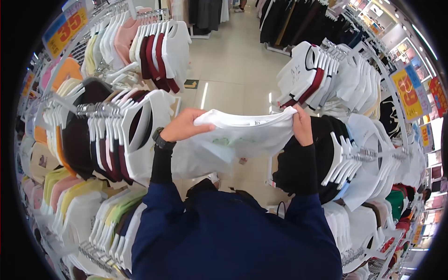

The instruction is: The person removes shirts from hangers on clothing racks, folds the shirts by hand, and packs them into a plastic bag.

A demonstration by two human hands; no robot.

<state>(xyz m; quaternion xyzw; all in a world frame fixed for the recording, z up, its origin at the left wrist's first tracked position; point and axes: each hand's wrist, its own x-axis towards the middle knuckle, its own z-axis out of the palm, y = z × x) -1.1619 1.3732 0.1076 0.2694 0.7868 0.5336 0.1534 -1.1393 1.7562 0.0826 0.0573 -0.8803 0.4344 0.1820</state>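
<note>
A white T-shirt (247, 140) with a faint green print hangs stretched out in front of me. Its neckline faces up, and a small label (257, 123) shows inside the collar. My left hand (186, 125) is closed on the shirt's left shoulder, thumb lying along the top edge. On the opposite side my right hand (302, 125) pinches the other shoulder. The lower part of the shirt is blurred and droops toward my body. A dark watch (162, 139) is on my left wrist.
Racks of hung shirts (126, 126) line my left side, and a black garment (303, 154) hangs close by my right forearm. Between the racks runs a tiled aisle (228, 70). Dark trousers (298, 21) hang farther back. Price signs (405, 93) stand above the racks.
</note>
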